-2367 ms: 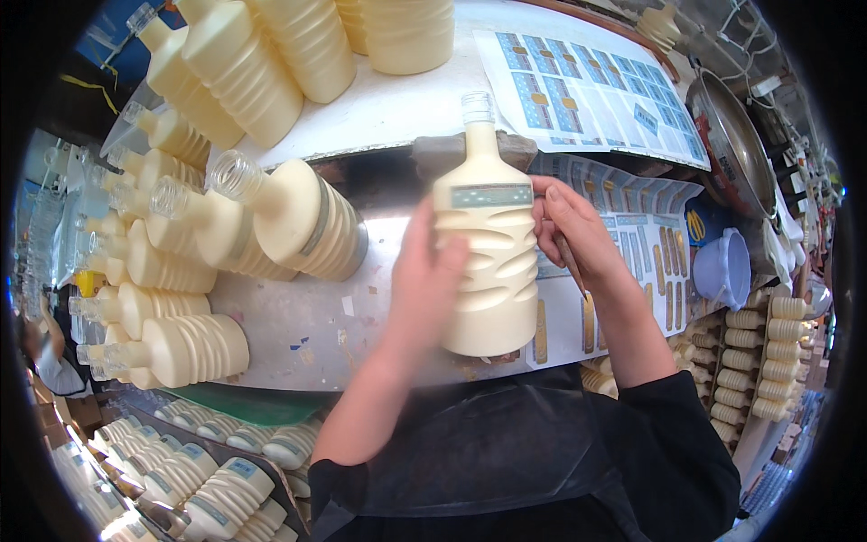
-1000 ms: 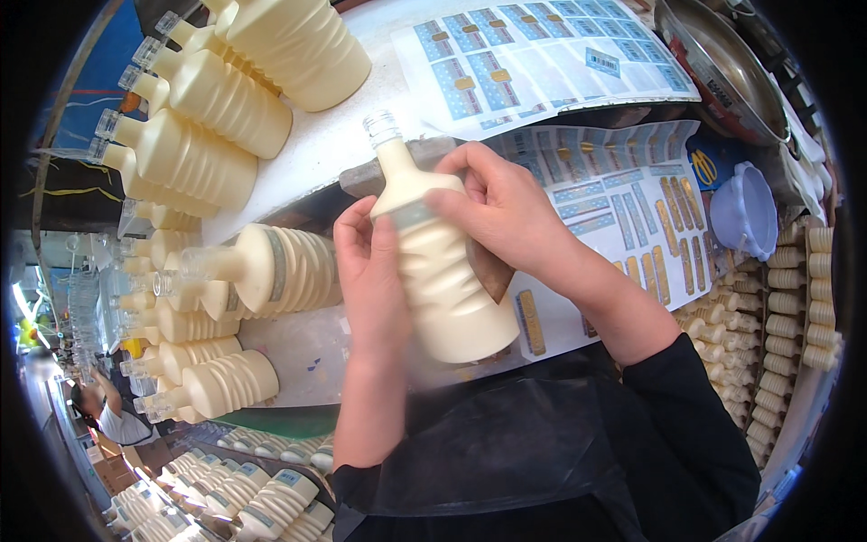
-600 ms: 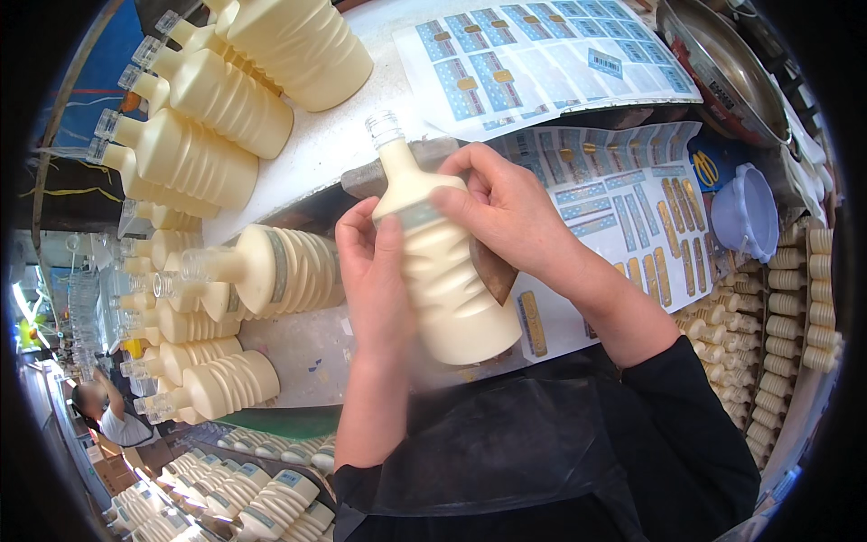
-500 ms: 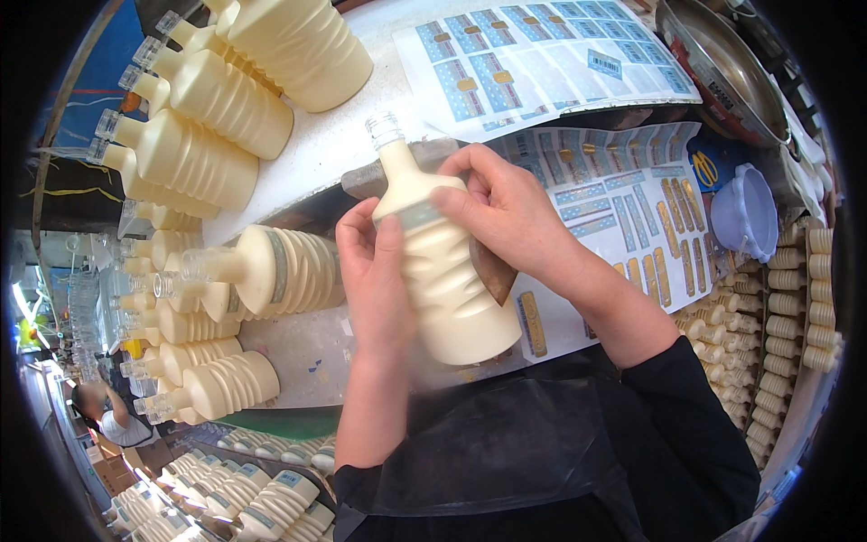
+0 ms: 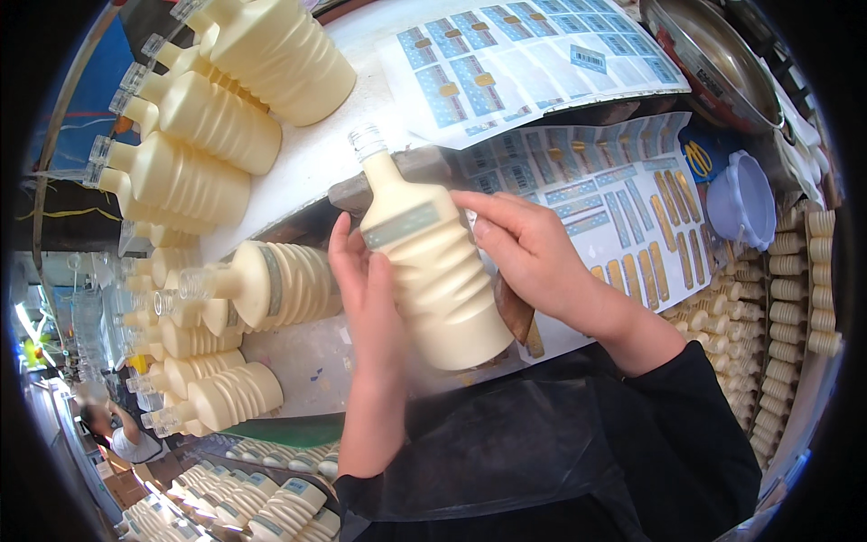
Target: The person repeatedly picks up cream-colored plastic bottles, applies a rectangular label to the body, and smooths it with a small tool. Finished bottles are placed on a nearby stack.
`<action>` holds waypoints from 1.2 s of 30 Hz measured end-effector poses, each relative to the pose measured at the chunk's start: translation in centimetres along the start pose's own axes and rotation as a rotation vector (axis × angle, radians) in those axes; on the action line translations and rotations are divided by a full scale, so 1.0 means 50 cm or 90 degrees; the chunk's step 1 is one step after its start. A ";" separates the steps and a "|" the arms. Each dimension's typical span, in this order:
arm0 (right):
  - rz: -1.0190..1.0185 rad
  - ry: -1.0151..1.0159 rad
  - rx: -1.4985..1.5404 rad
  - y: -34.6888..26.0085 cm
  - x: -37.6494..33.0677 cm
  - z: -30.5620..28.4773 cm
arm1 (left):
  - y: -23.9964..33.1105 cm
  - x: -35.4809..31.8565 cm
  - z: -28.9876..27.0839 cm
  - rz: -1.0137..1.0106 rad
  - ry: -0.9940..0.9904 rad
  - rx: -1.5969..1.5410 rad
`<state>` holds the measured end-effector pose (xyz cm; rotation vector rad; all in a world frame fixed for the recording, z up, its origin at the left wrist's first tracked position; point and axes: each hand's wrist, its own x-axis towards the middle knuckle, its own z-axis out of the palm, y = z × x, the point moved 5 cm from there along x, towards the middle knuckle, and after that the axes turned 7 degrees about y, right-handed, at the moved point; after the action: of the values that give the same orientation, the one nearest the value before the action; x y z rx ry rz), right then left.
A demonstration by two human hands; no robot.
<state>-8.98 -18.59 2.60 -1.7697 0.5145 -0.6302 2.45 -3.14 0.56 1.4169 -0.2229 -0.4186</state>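
I hold a cream ribbed plastic bottle (image 5: 433,271) with a clear screw neck, tilted so its neck points up and to the left. My left hand (image 5: 366,289) grips its left side. My right hand (image 5: 528,248) presses on the right side, fingertips on a grey-blue label band below the shoulder. Under the bottle lies a sticker sheet (image 5: 614,203) with blue and gold labels.
Several cream bottles (image 5: 271,285) lie on their sides at the left, more in a pile (image 5: 203,135) at the upper left. A second sticker sheet (image 5: 515,54) lies at the top. A metal bowl (image 5: 713,63) and a pale blue lid (image 5: 745,199) sit at the right.
Since the earliest frame the bottle has come from upright to tilted left and moved nearer me. Over the last second both hands hold almost still, fingers shifting a little on the label band.
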 end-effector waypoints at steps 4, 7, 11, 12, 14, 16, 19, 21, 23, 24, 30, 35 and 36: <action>-0.038 -0.001 -0.092 -0.023 -0.014 -0.002 | -0.013 -0.026 -0.007 -0.028 -0.056 0.020; -0.060 -0.003 -0.118 -0.034 -0.017 -0.003 | -0.026 -0.034 -0.012 -0.073 -0.124 -0.044; -0.065 -0.009 -0.139 -0.043 -0.017 -0.003 | -0.028 -0.037 -0.013 -0.120 -0.154 -0.086; -0.055 -0.006 -0.123 -0.042 -0.017 -0.003 | -0.030 -0.037 -0.014 -0.126 -0.144 -0.085; -0.037 -0.006 -0.090 -0.035 -0.017 -0.002 | -0.035 -0.038 -0.014 -0.137 -0.121 -0.084; -0.018 0.010 -0.029 -0.011 -0.016 0.000 | -0.035 -0.039 -0.014 -0.132 -0.102 -0.055; 0.131 -0.031 0.079 0.002 -0.010 0.005 | -0.023 -0.040 -0.018 -0.077 -0.042 0.036; 0.259 -0.082 0.111 0.005 -0.009 -0.003 | -0.013 -0.039 -0.022 -0.002 -0.026 0.160; 0.280 -0.091 0.158 0.021 -0.007 0.000 | -0.003 -0.035 -0.020 0.029 0.003 0.213; 0.280 -0.091 0.159 0.020 -0.007 0.000 | 0.011 -0.037 -0.015 0.034 0.005 0.241; 0.226 -0.040 0.121 0.010 -0.011 0.016 | 0.008 -0.038 -0.016 0.081 0.016 0.292; 0.177 -0.004 0.049 0.007 -0.012 0.017 | -0.010 -0.031 -0.024 0.070 0.008 0.258; 0.152 0.001 0.020 0.014 -0.009 0.011 | -0.028 -0.027 -0.029 0.073 0.004 0.227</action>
<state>-8.97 -18.12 1.72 -1.6471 0.7012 -0.4686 1.59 -1.39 -0.93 1.7446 -0.3852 -0.2881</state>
